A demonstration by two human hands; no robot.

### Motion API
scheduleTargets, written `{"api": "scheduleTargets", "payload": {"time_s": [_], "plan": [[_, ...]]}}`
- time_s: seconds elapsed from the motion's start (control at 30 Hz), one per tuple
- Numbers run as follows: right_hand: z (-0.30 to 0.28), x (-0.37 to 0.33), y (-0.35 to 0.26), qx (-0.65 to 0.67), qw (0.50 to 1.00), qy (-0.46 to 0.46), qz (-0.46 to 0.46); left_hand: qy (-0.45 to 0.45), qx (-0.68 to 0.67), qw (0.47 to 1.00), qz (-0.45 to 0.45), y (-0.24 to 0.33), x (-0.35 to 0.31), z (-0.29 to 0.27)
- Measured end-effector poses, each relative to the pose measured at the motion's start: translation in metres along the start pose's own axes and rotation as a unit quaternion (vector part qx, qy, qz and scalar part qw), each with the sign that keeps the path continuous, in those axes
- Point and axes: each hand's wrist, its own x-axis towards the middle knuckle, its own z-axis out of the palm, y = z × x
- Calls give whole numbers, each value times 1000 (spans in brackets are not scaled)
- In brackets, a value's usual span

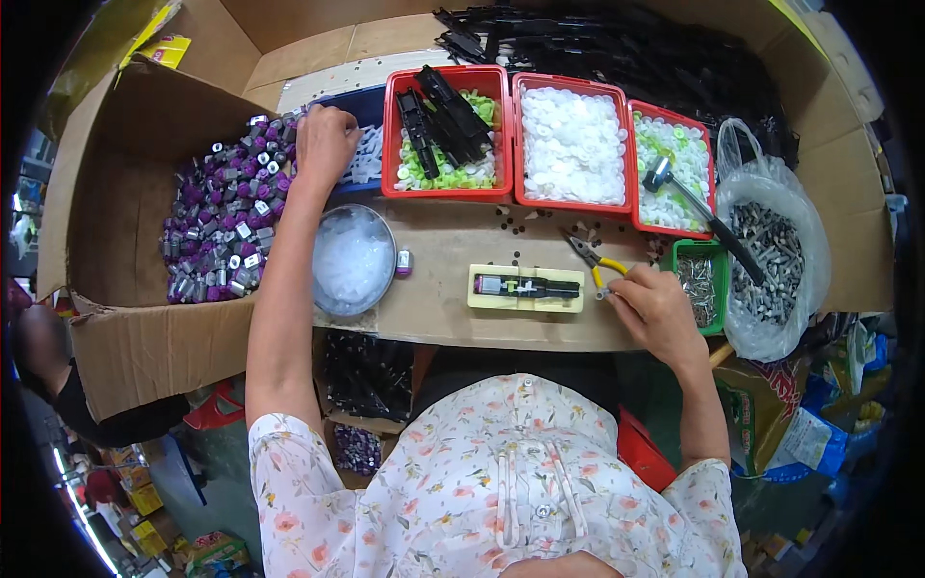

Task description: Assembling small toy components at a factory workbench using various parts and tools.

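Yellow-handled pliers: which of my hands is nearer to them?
Right. Your right hand is close beside the pliers; your left hand is far off leftward, at the blue bin.

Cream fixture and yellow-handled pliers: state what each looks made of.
Cream fixture: probably matte moulded plastic, by its even colour. Yellow-handled pliers: satin grey head, apparently metal by its sheen; smooth handles, likely plastic or rubber, by their uniform yellow.

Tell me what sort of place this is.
Probably a small assembly workshop: there are red bins of small plastic pieces, a cardboard box heaped with purple-and-grey parts, and yellow-handled pliers near a pale yellow tray holding a black part.
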Motion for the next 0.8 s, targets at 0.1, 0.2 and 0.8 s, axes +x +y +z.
{"api": "scheduleTargets", "payload": {"time_s": [0.1, 0.2, 0.8], "plan": [[7, 2, -4, -29, 999, -16, 3, -30, -9, 999, -25, 3, 1, -1], [10, 6, -11, -46, 999, -19, 11, -12, -86, 996, -4, 0, 4, 1], [14, 6, -2, 30, 998, 60, 18, 24, -153, 987, -35, 53, -127, -135]]}}
